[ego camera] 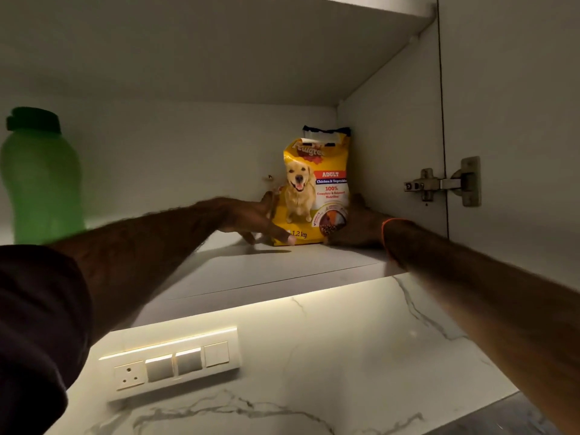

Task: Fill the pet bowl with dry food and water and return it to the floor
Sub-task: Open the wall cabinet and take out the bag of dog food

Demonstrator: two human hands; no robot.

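A yellow dog food bag stands upright at the back right of the cupboard shelf, printed with a dog, "ADULT", "Chicken & Vegetables", "100%" and "1.2 kg". The left hand touches its left edge, fingers spread; the right hand presses its right side, grip unclear. A green bottle stands far left

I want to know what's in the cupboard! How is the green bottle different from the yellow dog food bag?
The green bottle is plain, with a dark cap; the dog food bag is yellow and shows a dog. The bottle stands alone at the left; the bag stands at the back right between both hands. Both are upright on one shelf.
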